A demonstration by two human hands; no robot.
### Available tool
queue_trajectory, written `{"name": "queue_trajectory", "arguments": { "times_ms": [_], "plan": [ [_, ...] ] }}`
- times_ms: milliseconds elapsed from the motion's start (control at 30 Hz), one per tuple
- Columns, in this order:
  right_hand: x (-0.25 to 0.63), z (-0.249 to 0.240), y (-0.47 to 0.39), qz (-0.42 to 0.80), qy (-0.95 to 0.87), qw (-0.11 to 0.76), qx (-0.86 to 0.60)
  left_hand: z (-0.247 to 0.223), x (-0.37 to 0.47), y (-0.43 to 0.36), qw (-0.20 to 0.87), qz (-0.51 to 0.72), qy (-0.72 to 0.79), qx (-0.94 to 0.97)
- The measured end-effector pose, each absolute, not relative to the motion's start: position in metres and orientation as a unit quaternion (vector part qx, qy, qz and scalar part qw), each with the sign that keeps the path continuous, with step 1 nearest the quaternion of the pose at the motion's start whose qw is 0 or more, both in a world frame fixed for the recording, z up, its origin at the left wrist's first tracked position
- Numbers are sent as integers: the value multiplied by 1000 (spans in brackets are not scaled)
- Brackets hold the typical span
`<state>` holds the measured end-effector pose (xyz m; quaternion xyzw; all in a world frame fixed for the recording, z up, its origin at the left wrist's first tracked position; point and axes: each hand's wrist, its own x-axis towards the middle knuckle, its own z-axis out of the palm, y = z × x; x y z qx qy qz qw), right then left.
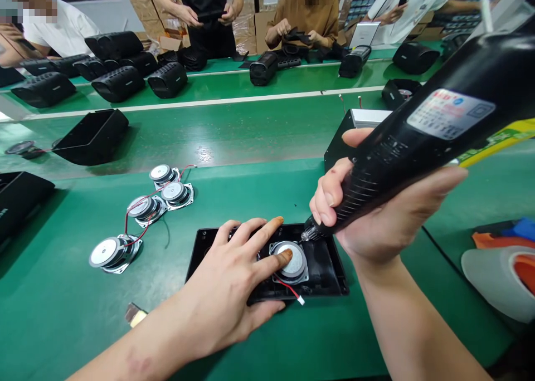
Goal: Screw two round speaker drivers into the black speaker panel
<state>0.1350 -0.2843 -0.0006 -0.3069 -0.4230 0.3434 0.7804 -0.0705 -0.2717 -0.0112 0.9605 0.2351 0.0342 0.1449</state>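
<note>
My right hand (388,214) is wrapped round a large black electric screwdriver (393,147), tilted down to the left. Its tip meets the upper right corner of a round silver speaker driver (291,260), which sits in a shallow black housing (330,267) on the green table. Fingers apart, my left hand (238,275) lies over the left part of the housing, one fingertip on the driver's round back and the thumb at the near edge. A red wire with a white plug (300,300) hangs over the housing's front edge.
Several loose speaker drivers (104,252) with red wires lie to the left. Behind them stands an open black case (94,136). At the right are a black box (340,138) and a white roll (497,281). Several people stand or sit beyond the far bench with black speakers (118,83).
</note>
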Motion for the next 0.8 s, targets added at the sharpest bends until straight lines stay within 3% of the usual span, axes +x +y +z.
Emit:
{"name": "queue_trajectory", "arguments": {
  "times_ms": [500, 800],
  "plan": [
    [135, -16, -287, 455, -437, 734, -251, -12, -70, -272, 135, 36, 236, 962],
    [136, -8, -287, 446, -457, 725, -260, -31, -72, -278, 113, 95, 248, 958]
  ]
}}
